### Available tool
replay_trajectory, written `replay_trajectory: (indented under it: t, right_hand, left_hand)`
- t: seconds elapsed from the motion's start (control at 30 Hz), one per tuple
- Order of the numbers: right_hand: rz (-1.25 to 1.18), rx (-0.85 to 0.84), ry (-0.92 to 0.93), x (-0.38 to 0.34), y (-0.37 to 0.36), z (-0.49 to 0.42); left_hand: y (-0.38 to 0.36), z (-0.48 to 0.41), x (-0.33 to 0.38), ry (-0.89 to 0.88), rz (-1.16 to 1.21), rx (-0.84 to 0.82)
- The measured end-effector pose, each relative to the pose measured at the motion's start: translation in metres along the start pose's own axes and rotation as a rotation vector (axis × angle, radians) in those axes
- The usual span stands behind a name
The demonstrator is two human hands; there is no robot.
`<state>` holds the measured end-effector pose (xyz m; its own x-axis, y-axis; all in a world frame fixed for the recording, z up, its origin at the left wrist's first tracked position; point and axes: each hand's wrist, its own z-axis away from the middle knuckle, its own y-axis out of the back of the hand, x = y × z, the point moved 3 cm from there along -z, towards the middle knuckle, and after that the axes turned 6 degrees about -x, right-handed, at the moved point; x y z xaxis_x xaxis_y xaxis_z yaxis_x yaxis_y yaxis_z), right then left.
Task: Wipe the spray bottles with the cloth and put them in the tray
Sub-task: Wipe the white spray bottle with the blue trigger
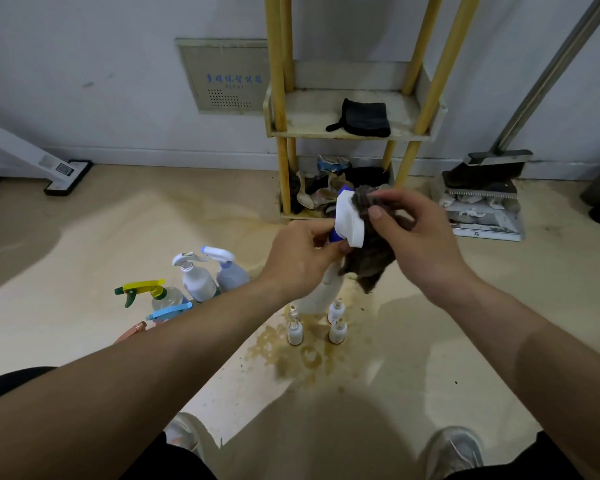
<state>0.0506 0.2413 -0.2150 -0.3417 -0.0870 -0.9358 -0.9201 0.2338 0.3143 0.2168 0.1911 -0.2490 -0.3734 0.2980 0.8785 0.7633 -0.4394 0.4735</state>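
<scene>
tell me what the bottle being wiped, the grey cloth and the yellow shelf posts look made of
The spray bottle looks plastic: smooth opaque white, blue collar, moulded trigger head. The cloth is soft fabric, grey and fuzzy, perhaps microfibre; it hangs in limp folds. The shelf posts are round matte yellow rods, maybe painted wood or bamboo; the look leaves it open.

The spray bottle (pixel 352 220) has a smooth white plastic head with a slight sheen; the cloth (pixel 371 258) on it is grey, fuzzy and matt. The floor (pixel 118 237) is smooth and faintly glossy, blotched with brown stains. The pole (pixel 548 74) is brushed metal, the wall (pixel 84 46) matt paint, the rag (pixel 364 119) on the dusty shelf (pixel 309 112) dark ribbed fabric
</scene>
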Motion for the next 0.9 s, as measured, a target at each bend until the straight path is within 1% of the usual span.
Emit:
replay_trajectory:
  t: [0.03, 0.1, 0.17, 0.23, 0.27, 0.3, 0.33, 0.37, 0.43, 0.47, 0.53, 0.6, 0.73, 0.77, 0.87, 0.9]
  right_hand:
    - [-0.048, -0.008, -0.013, 0.001, -0.005, 0.002]
    - [-0.056, -0.027, -0.012, 0.003, -0.012, 0.004]
    - [0.111, -0.079, 0.05, 0.003, -0.009, 0.002]
    - [0.382, -0.183, 0.114, 0.0, -0.004, -0.002]
    - [0.456, -0.23, 0.115, -0.001, 0.0, -0.003]
    - [0.477, -0.245, 0.099, -0.003, 0.003, -0.003]
    - [0.462, -0.211, 0.088, -0.006, 0.006, -0.003]
    - [0.423, -0.137, 0.088, -0.008, 0.009, -0.004]
    - [0.335, 0.01, 0.129, -0.013, 0.012, -0.004]
    - [0.314, 0.046, 0.162, -0.016, 0.009, -0.002]
    - [0.324, 0.056, 0.221, -0.017, -0.001, 0.002]
    - [0.349, 0.019, 0.246, -0.015, -0.007, 0.004]
    - [0.428, -0.165, 0.166, -0.011, 0.002, -0.001]
    - [0.423, -0.17, 0.145, -0.01, 0.005, -0.002]
    - [0.249, -0.018, 0.114, -0.009, 0.006, 0.0]
    - [0.226, -0.002, 0.128, -0.009, 0.001, 0.002]
  left_hand:
    - [0.0, 0.0, 0.001, 0.003, 0.06, -0.013]
    - [0.003, -0.001, 0.001, 0.013, 0.151, -0.032]
    - [0.007, -0.001, -0.001, 0.026, 0.204, -0.044]
    - [0.009, 0.0, -0.004, 0.053, 0.259, -0.055]
    - [0.011, 0.0, -0.005, 0.071, 0.27, -0.061]
    - [0.013, 0.0, -0.005, 0.085, 0.268, -0.066]
    - [0.014, 0.0, -0.004, 0.093, 0.254, -0.074]
    - [0.015, 0.0, -0.003, 0.098, 0.241, -0.082]
    - [0.015, -0.001, 0.001, 0.099, 0.243, -0.095]
    - [0.014, -0.001, 0.003, 0.092, 0.258, -0.105]
    - [0.01, -0.001, 0.006, 0.077, 0.32, -0.117]
    - [0.01, -0.001, 0.007, 0.083, 0.4, -0.102]
    - [0.017, -0.001, 0.01, 0.117, 0.446, -0.064]
    - [0.018, -0.002, 0.011, 0.129, 0.45, -0.047]
    - [0.021, -0.004, 0.018, 0.138, 0.498, -0.022]
    - [0.021, -0.005, 0.019, 0.132, 0.512, -0.018]
